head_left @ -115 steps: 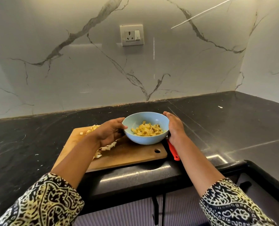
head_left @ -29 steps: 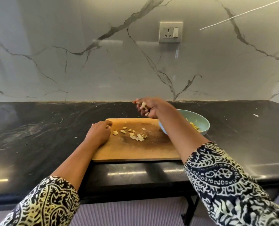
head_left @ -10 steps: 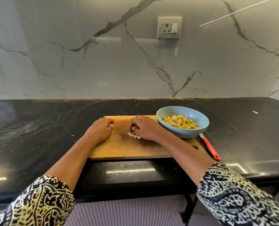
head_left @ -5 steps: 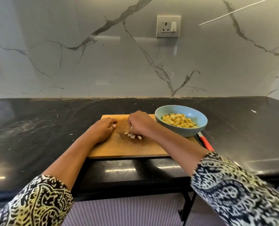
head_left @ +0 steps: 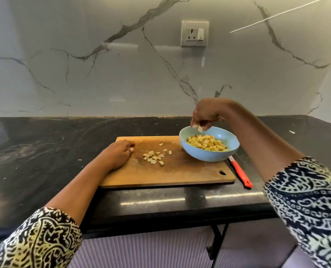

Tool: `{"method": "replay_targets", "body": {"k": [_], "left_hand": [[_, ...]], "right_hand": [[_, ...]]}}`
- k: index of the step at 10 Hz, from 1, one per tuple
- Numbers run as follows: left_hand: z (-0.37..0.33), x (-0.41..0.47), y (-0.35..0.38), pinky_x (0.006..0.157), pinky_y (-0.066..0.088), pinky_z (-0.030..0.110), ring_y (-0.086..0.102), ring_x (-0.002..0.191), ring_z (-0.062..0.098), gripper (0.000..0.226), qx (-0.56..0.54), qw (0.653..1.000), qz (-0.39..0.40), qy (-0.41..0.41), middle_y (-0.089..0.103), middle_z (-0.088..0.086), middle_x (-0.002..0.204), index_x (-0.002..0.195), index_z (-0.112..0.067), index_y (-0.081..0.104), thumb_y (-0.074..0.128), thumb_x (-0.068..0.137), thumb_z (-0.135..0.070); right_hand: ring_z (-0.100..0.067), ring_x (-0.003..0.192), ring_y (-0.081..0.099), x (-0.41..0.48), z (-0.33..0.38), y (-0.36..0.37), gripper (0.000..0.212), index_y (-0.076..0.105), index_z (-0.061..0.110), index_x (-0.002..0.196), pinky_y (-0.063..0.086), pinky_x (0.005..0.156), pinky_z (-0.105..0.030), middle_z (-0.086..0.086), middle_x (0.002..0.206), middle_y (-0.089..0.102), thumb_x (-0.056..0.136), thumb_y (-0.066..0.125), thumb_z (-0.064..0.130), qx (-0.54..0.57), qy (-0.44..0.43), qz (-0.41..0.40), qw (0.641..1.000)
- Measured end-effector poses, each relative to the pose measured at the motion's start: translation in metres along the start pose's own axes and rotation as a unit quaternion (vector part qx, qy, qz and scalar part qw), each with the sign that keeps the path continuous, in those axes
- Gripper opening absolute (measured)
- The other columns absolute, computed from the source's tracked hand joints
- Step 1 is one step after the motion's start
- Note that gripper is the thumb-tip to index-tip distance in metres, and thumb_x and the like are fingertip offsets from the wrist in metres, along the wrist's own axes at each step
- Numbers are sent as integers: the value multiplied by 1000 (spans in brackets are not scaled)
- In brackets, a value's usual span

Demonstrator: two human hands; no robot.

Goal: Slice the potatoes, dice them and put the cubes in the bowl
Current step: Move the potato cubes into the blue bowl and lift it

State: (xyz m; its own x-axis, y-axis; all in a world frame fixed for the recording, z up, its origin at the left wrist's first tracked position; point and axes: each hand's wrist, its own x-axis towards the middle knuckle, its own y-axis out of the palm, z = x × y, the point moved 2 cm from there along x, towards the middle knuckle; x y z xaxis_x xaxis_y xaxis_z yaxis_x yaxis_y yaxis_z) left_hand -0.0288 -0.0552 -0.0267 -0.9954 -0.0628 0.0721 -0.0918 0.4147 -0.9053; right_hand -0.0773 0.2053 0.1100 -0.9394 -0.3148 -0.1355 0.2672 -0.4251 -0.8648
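Firstly, cutting board (head_left: 180, 173), long axis left to right; loose potato cubes (head_left: 156, 157) at its middle; blue bowl (head_left: 209, 154) of cubes on its right end. We held our right hand (head_left: 205, 115) fingers-down above the bowl, pinching a few cubes; our left hand (head_left: 118, 153) rested loosely curled on the board, holding nothing.

I work in a home kitchen. Indicators: a black stone countertop (head_left: 44, 151) over ribbed cabinet fronts (head_left: 141, 248), a marble-look backsplash (head_left: 83, 74) with 1 wall socket (head_left: 194, 33), a wooden cutting board (head_left: 180, 175), a red-handled knife (head_left: 241, 175) and a blue bowl (head_left: 205, 154) of potato cubes (head_left: 207, 145).
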Motion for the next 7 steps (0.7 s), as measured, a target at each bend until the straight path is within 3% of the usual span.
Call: {"method": "replay_targets", "body": {"k": [1, 2, 3, 4, 5, 6, 7], "left_hand": [[-2, -1, 0, 112, 27, 37, 37, 135, 22, 43, 1, 1000, -4, -1, 39, 5, 148, 144, -18, 36, 39, 102, -24], [-3, -2, 0, 112, 27, 37, 36, 135, 22, 43, 0, 1000, -7, 0, 39, 5, 149, 144, -18, 36, 38, 102, -24], [-3, -3, 0, 112, 27, 36, 36, 135, 21, 42, 0, 1000, -6, 1, 39, 5, 149, 144, -18, 37, 38, 102, -24], [-2, -3, -1, 112, 27, 35, 36, 135, 21, 42, 5, 1000, -6, 5, 39, 4, 149, 144, -17, 37, 38, 102, -24], [-1, -1, 0, 112, 27, 36, 36, 135, 20, 42, 0, 1000, -2, 2, 38, 4, 149, 144, -18, 37, 38, 102, -25], [0, 1, 0, 111, 28, 35, 37, 134, 20, 42, -3, 1000, -5, 0, 39, 3, 148, 143, -19, 38, 39, 102, -24], [1, 0, 1, 111, 27, 34, 37, 134, 20, 41, 0, 1000, -11, 1, 40, 4, 148, 143, -18, 39, 38, 102, -22]], "right_hand": [[-16, 86, 63, -12, -12, -5, 21, 72, 8, 100, 49, 59, -24, -5, 96, 68, 92, 52, 5, -95, -11, 3, 995], [-16, 86, 64, -16, -15, -3, 21, 75, 12, 90, 51, 69, -25, -4, 91, 72, 85, 59, 1, -134, -105, -220, 961], [-21, 94, 64, -13, -18, 17, 21, 74, 9, 95, 46, 75, -26, -8, 104, 70, 84, 60, -3, -167, -110, -218, 955], [-23, 103, 61, -8, -19, 32, 33, 72, 10, 103, 43, 78, -25, -8, 113, 67, 88, 48, -7, -133, -90, -210, 964], [-21, 105, 62, -10, 0, 58, 32, 70, 11, 108, 48, 91, -28, -8, 113, 68, 92, 48, -5, -48, -170, -269, 947], [-19, 107, 61, 0, 24, 109, 30, 63, 11, 121, 47, 92, -26, -7, 122, 63, 96, 49, 3, -63, -189, -156, 967], [-21, 100, 58, 23, 27, 141, 27, 60, 4, 118, 45, 79, -27, -12, 121, 60, 99, 41, 12, -147, -140, -77, 976]]}}
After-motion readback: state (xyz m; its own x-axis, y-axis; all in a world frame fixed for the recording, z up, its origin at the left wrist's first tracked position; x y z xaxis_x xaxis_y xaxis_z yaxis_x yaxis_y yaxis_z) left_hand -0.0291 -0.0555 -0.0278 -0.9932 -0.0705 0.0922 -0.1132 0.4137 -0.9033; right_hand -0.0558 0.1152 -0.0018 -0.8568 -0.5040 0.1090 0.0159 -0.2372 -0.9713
